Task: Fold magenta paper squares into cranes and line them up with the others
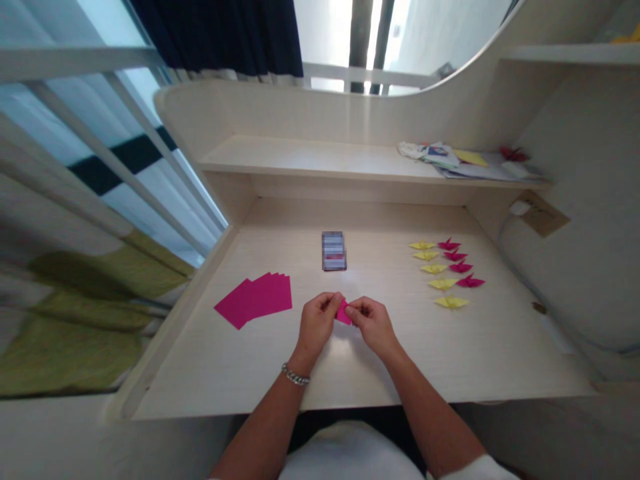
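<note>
A small folded piece of pink paper (343,313) is held between my two hands, just above the desk near its front. My left hand (319,321) pinches its left side, thumb on top. From the right, my right hand (373,321) grips the other edge between thumb and fingertips. Parts of the paper are hidden by my fingers. Left of my hands, a fanned stack of pink paper sheets (260,298) lies flat. Off to the right stand two columns of folded paper cranes: several yellow cranes (434,269) and several pink cranes (461,267).
A phone (334,251) lies on the desk (200,373) beyond my hands. Papers (440,155) rest on the shelf (310,163) behind. A cable (525,283) runs down the right wall from a socket (540,212). Railings and a curtain (75,320) border the left side.
</note>
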`<act>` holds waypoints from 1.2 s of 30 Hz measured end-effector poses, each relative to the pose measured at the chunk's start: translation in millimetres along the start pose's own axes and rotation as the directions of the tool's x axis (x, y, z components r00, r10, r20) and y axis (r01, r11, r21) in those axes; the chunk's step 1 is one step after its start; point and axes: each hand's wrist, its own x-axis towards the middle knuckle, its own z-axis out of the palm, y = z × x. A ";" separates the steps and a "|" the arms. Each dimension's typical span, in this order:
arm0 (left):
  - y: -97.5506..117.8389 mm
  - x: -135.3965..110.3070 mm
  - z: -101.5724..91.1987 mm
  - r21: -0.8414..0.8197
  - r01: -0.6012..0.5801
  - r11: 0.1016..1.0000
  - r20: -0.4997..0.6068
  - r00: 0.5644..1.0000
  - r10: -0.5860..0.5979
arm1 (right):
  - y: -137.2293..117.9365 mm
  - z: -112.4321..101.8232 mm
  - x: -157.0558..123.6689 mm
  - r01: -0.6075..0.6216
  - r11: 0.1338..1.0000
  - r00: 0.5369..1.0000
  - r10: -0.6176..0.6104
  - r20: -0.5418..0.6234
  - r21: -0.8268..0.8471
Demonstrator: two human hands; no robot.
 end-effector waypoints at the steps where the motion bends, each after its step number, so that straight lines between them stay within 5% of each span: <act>1: 0.4 -0.2 -0.1 -0.010 0.005 1.000 0.007 1.000 -0.005 | -0.9 -0.2 -0.2 0.001 1.000 1.000 -0.001 -0.007 -0.008; 7: 1.8 -4.2 -0.5 -0.017 0.036 0.999 0.094 0.995 -0.035 | -0.6 -1.9 0.3 0.015 0.999 0.998 -0.017 -0.060 -0.032; 36: -4.4 -3.1 -7.4 -0.034 0.043 0.999 0.081 0.996 -0.040 | 6.1 6.2 5.9 0.014 1.000 0.999 -0.014 -0.033 -0.017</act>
